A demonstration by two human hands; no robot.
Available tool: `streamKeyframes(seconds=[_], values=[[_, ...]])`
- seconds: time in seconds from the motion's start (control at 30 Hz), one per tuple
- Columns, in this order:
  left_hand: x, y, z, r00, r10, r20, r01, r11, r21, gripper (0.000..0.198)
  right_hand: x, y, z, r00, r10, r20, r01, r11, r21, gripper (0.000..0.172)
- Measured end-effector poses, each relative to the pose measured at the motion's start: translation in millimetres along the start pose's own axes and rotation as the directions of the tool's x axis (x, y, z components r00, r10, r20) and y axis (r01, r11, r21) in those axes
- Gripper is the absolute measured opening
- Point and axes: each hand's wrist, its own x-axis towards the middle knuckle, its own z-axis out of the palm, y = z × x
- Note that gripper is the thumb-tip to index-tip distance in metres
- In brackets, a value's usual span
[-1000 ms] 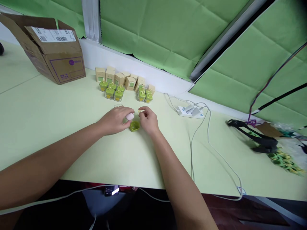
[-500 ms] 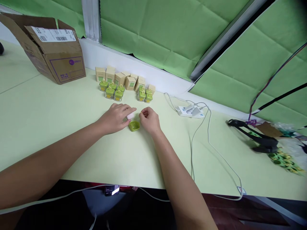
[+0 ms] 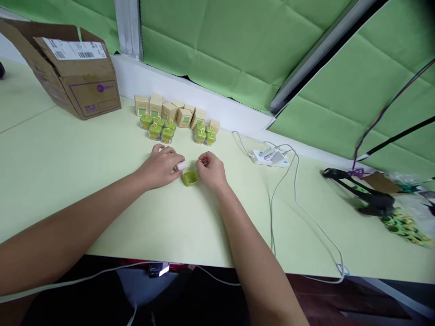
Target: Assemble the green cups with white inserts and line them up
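Left hand (image 3: 160, 168): pale rounded object (image 3: 180, 166) is held.
Right hand (image 3: 213, 170): thin yellowish strand (image 3: 204, 163) is narrowly pinched.
Green dish (image 3: 190, 182): is set between both hands.

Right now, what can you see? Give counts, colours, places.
Table: one, pale green, beneath
Green cup: one, green, centre
Rounded piece: one, whitish, beside cup
Thin strip: one, yellowish, near cup
Jars: nine, green-lidded, beyond the cup
Cartons: several, tan, behind jars
Large box: one, brown, back left
Power strip: one, white, right of jars
Cables: several, mostly white, right side
Black object: one, black, far right
Green pieces: many, green, far right
Phone: one, dark, below table edge
Blinds: several, green, back
Left hand: one, bare, around rounded piece
Right hand: one, bare, pinching strip
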Motion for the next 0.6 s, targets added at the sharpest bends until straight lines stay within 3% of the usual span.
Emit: streamKeyframes(seconds=[0.3,0.43,0.6], values=[[-0.7,8.4,-8.3,0.993,0.071,-0.098,-0.076,0.996,-0.049,0.029,0.6,-0.6,-0.4,0.999,-0.019,-0.040,0.019,1.000,0.002,0.015],[-3.6,17.2,-10.1,0.975,0.217,0.039,-0.213,0.973,-0.086,0.039,2.1,2.5,0.2,0.996,-0.057,-0.073,0.058,0.998,0.015,0.030],[-7.3,20.4,-1.0,0.948,0.270,0.169,-0.255,0.961,-0.105,0.055,2.9,4.7,1.1,0.994,-0.071,-0.078,0.072,0.997,0.014,0.028]])
